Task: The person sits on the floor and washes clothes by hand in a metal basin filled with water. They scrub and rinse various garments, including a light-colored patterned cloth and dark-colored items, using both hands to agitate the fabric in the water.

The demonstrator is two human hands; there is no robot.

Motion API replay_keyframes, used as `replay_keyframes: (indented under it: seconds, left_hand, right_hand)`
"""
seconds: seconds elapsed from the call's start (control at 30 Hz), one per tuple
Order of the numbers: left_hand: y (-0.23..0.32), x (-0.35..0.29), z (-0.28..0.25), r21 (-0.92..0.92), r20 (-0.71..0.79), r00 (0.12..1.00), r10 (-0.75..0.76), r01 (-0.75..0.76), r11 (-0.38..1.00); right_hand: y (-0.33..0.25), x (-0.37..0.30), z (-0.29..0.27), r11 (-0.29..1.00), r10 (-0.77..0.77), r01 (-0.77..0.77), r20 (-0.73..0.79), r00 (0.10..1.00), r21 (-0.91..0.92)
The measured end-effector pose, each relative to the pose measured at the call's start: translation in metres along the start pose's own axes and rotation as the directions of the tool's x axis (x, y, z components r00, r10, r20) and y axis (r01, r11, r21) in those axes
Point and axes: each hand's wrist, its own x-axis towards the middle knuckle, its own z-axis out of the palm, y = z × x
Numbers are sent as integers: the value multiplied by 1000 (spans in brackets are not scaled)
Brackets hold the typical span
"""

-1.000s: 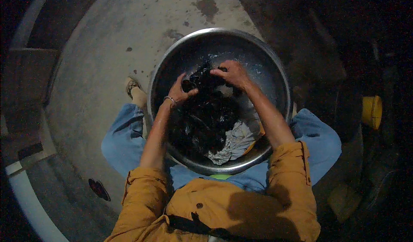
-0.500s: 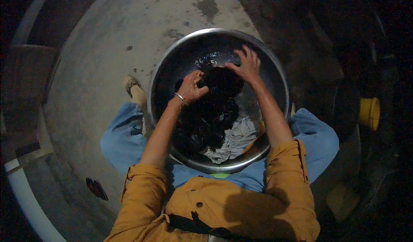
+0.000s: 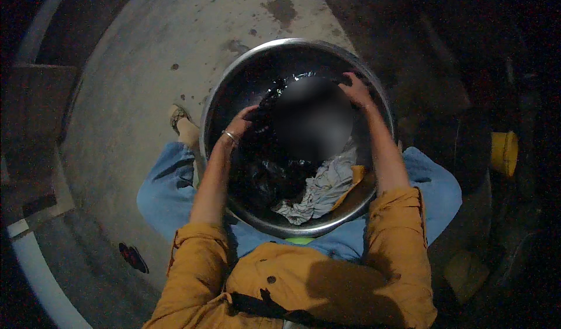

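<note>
Item: large round steel basin (image 3: 374, 203), set on the concrete floor (image 3: 134, 78) between our knees in blue trousers (image 3: 166, 183).

Contents: a wet black garment (image 3: 274, 171), heaped from the centre to the far left of the basin; a crumpled pale grey cloth (image 3: 318, 191) at the near right, with an orange-yellow edge showing beside it.

Left hand (image 3: 241, 124): at the left edge of the black garment, fingers curled into the cloth. Right hand (image 3: 355, 89): at the far right, fingers bent down on the cloth; how tightly, we cannot tell, the middle being blurred.

Progress, as we judge it: the black garment is soaked and under our hands; the pale cloth lies untouched, apparently left to do.

Nearby: a yellow container (image 3: 504, 152) in shadow, far right.
</note>
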Motion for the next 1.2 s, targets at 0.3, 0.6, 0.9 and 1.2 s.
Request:
replay_keyframes:
  seconds: [0.3, 0.6, 0.9, 1.2]
  left_hand:
    - [85, -29, 91, -635, -205, 883, -422, 208, 744]
    - [-12, 17, 76, -145, -362, 924, 124, -187, 972]
    - [2, 4, 75, -639, -151, 930, -336, 167, 751]
    - [10, 3, 70, -763, -216, 960, -180, -51, 644]
  right_hand:
    - [-53, -69, 121, 858, -507, 504, 308, 805, 97]
    - [-124, -93, 99, 712, -689, 674, -14, 724, -200]
    - [-33, -30, 38, 920, -94, -39, -316, 944, -389]
    - [-118, -107, 122, 784, -617, 621, -129, 777, -8]
